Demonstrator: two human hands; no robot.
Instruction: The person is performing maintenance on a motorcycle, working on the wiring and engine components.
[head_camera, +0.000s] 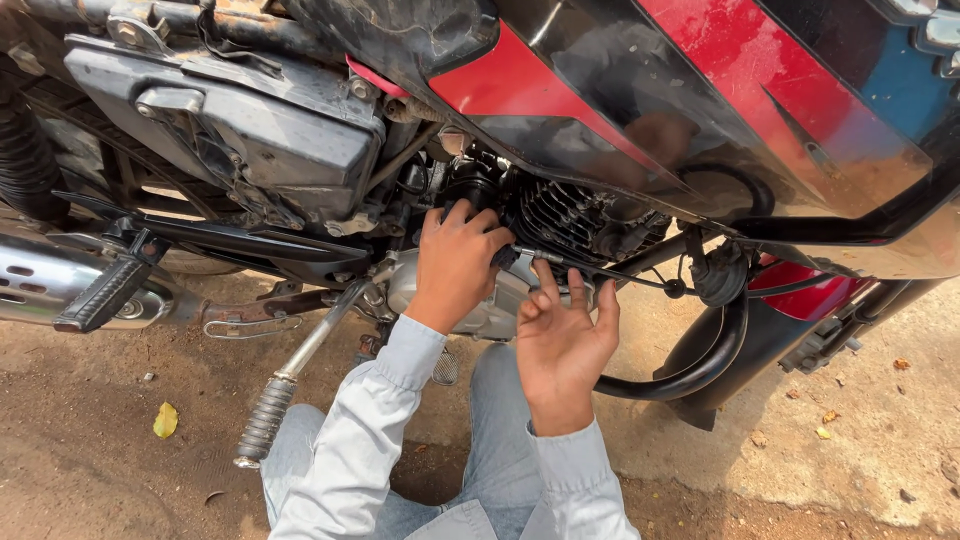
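Hands at motorcycle engine (570, 215): left hand (455, 260) gripping carb area, right hand (565, 335) open.

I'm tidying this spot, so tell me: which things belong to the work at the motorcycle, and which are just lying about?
In hand:
left hand gripping a dark part beside the finned black engine cylinder
right hand, open, fingers at a thin metal rod
silver engine case

Lying about:
yellow leaf on the dirt ground
small dry leaf bits

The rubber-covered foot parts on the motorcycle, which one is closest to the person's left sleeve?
The ribbed kick-starter lever tip, on the long metal arm, almost touching the left sleeve. The folded black footpeg sits farther left, beside the chrome exhaust.
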